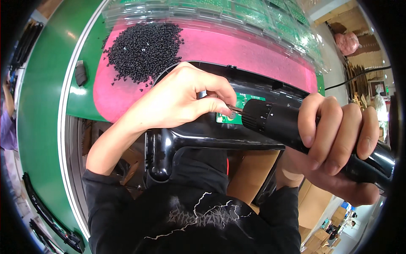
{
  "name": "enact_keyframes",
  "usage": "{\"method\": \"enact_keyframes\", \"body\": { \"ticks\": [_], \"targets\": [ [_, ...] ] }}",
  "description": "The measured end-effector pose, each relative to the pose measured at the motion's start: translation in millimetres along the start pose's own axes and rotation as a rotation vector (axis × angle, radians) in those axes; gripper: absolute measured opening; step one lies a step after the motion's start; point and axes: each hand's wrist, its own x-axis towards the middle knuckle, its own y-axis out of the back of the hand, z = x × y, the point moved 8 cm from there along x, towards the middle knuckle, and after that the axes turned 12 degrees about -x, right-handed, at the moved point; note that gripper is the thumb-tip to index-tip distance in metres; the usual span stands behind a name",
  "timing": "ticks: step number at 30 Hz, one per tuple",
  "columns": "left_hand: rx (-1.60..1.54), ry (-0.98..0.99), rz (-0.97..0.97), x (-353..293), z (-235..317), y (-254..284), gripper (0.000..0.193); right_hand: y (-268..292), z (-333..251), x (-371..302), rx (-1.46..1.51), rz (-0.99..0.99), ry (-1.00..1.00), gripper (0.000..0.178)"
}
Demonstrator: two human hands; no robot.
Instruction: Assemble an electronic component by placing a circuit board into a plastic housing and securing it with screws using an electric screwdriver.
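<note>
Pile of black screws (143, 51) on the pink mat (253, 53) at eleven o'clock, close for picking. Left hand (177, 99) pinches a screw at the bit tip, steadying it on the green circuit board (237, 112) in the black housing (220, 131). At three o'clock, right hand (338, 135) wraps tight around the black electric screwdriver (283, 122), angled onto that board.

Two hands: left hand (182, 99), right hand (338, 139). One black screwdriver (287, 125). One green board (239, 111). One black housing (198, 133). One pile of black screws (141, 48). One pink mat (237, 48). One row of clear trays (237, 12).
</note>
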Motion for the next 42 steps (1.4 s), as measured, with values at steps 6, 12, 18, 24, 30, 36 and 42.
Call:
{"method": "enact_keyframes", "body": {
  "ticks": [6, 12, 18, 24, 30, 36, 42],
  "targets": [
    [0.055, 0.236, 0.031, -2.1, -8.7, 6.3, 0.011, -4.3, 9.9, 7.7, -0.082, -0.204, -0.079, 0.046],
    [0.353, 0.210, 0.055, -3.0, -17.2, 9.1, 0.013, 14.1, 61.6, -3.3, -0.090, -0.035, -0.310, 0.063],
    [0.382, 0.088, 0.054, -3.5, -8.4, 12.3, 0.011, 12.5, 76.7, -5.5, -0.080, -0.011, -0.352, 0.063],
    [0.373, 0.155, 0.110, -7.7, -11.8, 18.5, 0.013, 4.1, 89.3, -3.3, -0.104, -0.050, -0.383, 0.060],
    [0.519, 0.145, 0.132, -8.6, -7.0, 16.9, 0.015, -9.0, 93.5, 4.2, -0.293, -0.192, -0.377, 0.057],
    [0.388, 0.112, 0.037, -5.9, -5.0, 8.9, 0.020, -3.1, 86.7, 2.9, -0.279, -0.165, -0.358, 0.059],
    [0.569, 0.010, -0.068, -5.8, -2.6, -6.8, 0.020, 5.6, 57.4, -0.8, 0.022, -0.069, -0.268, 0.056]
  ]
}}
